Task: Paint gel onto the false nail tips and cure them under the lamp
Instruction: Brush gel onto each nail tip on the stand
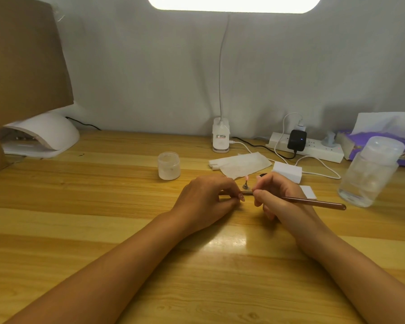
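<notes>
Far left, the curing lamp (42, 134) sits well apart from my hands. My left hand (208, 197) pinches a thin bar (247, 193). The nail tip (246, 178) stands just behind it, between both hands. My right hand (276, 197) grips the brush (313, 202), handle pointing right.

I get a blown-out desk lamp (233, 3) at twelve o'clock, its glare on the table (227, 242) toward six; edges bowed, slightly soft.

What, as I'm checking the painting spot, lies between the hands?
Head view: a small silver stand holding a pink false nail tip stands between the left hand and the right hand gripping a slim brown brush.
</notes>
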`<state>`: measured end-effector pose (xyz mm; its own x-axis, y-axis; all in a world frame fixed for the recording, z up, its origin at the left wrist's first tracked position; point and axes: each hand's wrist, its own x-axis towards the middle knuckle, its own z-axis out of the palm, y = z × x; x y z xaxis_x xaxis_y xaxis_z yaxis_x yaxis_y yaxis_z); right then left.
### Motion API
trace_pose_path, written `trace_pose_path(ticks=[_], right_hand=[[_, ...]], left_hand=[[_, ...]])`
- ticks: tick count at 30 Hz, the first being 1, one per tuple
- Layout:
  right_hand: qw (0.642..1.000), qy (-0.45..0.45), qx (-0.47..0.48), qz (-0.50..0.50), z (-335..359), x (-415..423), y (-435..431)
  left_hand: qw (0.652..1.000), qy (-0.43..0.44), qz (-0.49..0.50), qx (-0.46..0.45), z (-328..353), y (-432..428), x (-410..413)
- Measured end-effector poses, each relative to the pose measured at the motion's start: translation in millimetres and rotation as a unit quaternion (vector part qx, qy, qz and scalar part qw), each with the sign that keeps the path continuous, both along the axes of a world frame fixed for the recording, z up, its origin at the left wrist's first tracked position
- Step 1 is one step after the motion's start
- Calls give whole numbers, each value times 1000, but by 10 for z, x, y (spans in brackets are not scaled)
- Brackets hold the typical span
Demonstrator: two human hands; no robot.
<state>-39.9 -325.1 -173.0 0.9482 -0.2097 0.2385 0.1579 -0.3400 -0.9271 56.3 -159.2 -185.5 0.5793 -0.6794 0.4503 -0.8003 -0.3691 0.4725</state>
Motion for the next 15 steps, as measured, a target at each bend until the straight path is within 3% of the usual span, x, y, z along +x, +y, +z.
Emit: trace_pose_path(ticks=[10, 15], right_hand=[[998, 26, -59, -3, 14, 0, 23], [1000, 19, -11, -14, 7, -7, 7]], left_hand=[[1000, 4, 1, -1, 17, 0, -16], [1000, 10, 3, 3, 16, 2, -6]])
